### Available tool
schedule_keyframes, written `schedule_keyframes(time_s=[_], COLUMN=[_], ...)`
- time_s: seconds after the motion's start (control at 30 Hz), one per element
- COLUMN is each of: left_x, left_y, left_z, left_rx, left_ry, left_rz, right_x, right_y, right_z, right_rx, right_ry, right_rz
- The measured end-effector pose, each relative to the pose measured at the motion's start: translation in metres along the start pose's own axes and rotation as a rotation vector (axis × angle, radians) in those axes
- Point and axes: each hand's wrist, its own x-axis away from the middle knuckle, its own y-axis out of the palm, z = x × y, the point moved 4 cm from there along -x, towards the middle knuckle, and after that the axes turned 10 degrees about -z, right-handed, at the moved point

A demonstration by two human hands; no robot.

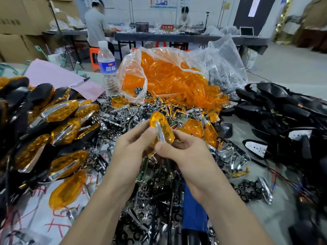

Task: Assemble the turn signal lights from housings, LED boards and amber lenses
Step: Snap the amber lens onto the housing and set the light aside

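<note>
Hands both gripping one amber lens (161,129) with chrome strip: left hand (131,147) pinching left edge, right hand (184,154) near end, over chrome parts pile (123,117).

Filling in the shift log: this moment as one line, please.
left hand: holds amber lens | right hand: pinches lens's lower end | finished lights: piled at left

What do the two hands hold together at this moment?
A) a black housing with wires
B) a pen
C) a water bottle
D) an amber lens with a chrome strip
D: the left hand and the right hand both pinch the amber lens, and its chrome strip runs down its middle.
</note>
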Motion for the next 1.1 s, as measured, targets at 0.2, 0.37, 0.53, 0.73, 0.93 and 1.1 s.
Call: schedule_keyframes(time_s=[0.2, 0.37, 0.53, 0.73, 0.93, 1.1], left_x=[-0.003, -0.002, 0.005, 0.009, 0.006, 0.004], left_y=[-0.011, -0.009, -0.009, -0.002, -0.003, -0.002], left_z=[0.001, 0.007, 0.010, 0.005, 0.008, 0.015], left_rx=[0.115, 0.047, -0.189, -0.420, -0.121, 0.067], left_ry=[0.019, 0.091, 0.192, 0.218, 0.172, -0.038], left_rz=[0.090, 0.081, 0.186, 0.298, 0.276, 0.111], right_x=[-0.001, 0.000, 0.000, 0.003, 0.007, 0.005], right_y=[0.002, 0.004, 0.004, 0.012, 0.007, 0.009], right_z=[-0.001, -0.003, -0.007, -0.015, -0.019, -0.020], right_rx=[0.023, 0.058, 0.145, 0.293, 0.294, 0.044], right_ry=[0.020, -0.066, -0.115, -0.176, -0.171, -0.072], right_rz=[0.004, 0.093, 0.119, 0.101, 0.137, -0.020])
